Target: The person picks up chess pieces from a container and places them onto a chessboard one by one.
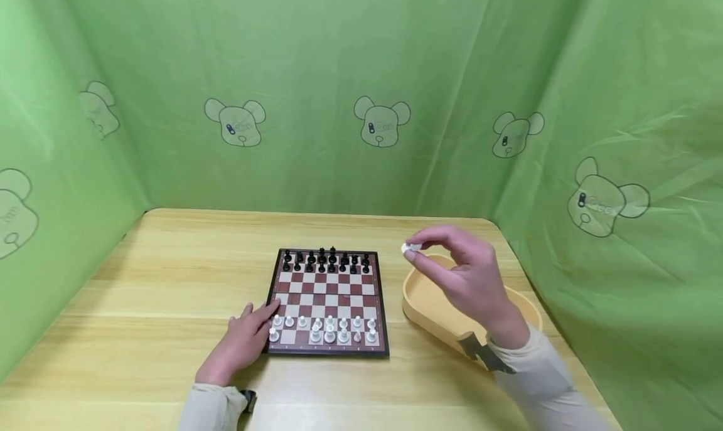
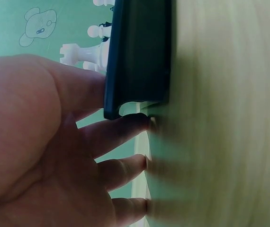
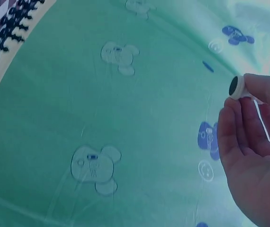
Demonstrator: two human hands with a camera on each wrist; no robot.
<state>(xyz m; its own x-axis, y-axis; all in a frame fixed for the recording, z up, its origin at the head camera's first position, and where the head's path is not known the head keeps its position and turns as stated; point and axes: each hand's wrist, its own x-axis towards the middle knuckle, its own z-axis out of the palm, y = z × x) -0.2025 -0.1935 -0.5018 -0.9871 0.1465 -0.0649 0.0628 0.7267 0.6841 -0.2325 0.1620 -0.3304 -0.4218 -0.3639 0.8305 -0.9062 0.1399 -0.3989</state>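
In the head view my right hand [image 1: 465, 274] is raised above a tan tray [image 1: 420, 315], pinching a white chess piece [image 1: 410, 248] between thumb and forefinger. The right wrist view shows that piece's round dark base [image 3: 234, 87]; its top is hidden by the fingers. My left hand [image 1: 245, 340] rests at the left edge of a chessboard [image 1: 330, 298]. Its thumb lies on the rim, while the other fingers [image 2: 123, 170], nearly straight, touch the table. White pieces [image 1: 330, 335] stand in two rows on the near side, with bare squares in the nearest row. Black pieces [image 1: 322, 260] fill two far rows.
The board and tray stand apart on a light wooden table [image 1: 186, 268]. Green cloth [image 1: 316, 174] with printed bear heads encloses the back and both sides. The tray's inside is partly hidden by my right hand and forearm.
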